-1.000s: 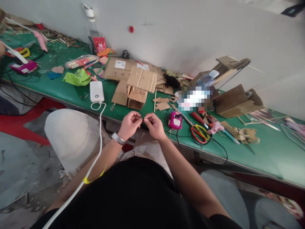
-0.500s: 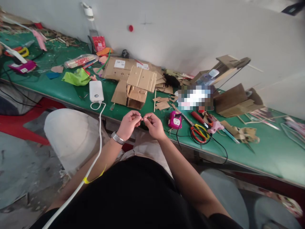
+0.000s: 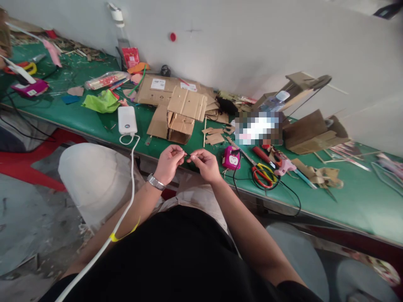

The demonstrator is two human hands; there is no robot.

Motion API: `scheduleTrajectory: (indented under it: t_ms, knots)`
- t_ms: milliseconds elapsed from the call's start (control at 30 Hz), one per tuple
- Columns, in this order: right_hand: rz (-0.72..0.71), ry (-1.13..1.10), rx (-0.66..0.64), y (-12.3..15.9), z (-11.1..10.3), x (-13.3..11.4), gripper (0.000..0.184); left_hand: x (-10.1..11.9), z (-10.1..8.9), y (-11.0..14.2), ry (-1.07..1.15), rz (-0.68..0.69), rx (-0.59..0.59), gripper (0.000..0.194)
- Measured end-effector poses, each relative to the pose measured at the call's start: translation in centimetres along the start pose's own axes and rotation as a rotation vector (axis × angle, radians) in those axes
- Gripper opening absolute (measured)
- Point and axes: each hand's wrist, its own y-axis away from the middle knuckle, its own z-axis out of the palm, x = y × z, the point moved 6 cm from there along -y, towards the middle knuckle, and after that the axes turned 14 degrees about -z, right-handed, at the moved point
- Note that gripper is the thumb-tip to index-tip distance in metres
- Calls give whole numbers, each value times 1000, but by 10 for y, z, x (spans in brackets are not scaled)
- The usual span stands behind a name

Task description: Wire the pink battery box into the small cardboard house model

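Note:
Between my two hands runs a short, thin black piece (image 3: 187,154), too small to make out its kind. The thumb and fingertips of my left hand (image 3: 169,163) pinch one end of it. My right hand (image 3: 207,165) pinches the other end, its remaining fingers curled. Both are held above my lap at the table's front edge. Just beyond them, a cardboard structure (image 3: 181,119) with a box-like opening stands on the green table (image 3: 195,147). To the right of my right hand sits a magenta power socket cube (image 3: 231,158) with a black cable.
A white power bank (image 3: 127,120) with a white cable lies left. Cardboard scraps (image 3: 214,137), scissors (image 3: 263,176), a pink glue gun (image 3: 285,167) and a cardboard box (image 3: 310,134) are to the right. Green cloth (image 3: 102,102) and flat cardboard (image 3: 151,90) lie farther back.
My hands have moved slightly apart, and more of the thin black piece shows between the fingertips. At the far left edge, a brown object has come into view.

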Motion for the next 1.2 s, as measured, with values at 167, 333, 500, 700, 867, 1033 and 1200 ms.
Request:
scheduleTrajectory:
  t_ms: [167,333,500,700,867,1033,1200]
  knots:
    - [70,-15,-20,-1,3,2,50,2,3,2,-18,13,-23,30]
    - [77,-33,-19,-3,5,1,49,4,6,4,-131,63,-48,30]
    - [54,-74,23,-3,2,2,48,3,7,4,-153,87,-59,29]
    - [18,15,59,-3,-2,4,46,2,8,5,-162,76,-76,30]
    - [-5,67,81,-1,-5,4,43,2,10,6,-177,78,-93,31]
    - [-13,95,63,0,-5,3,39,1,9,5,-204,99,-91,31]
    - [9,92,57,0,-7,4,39,7,9,10,-403,244,-75,24]
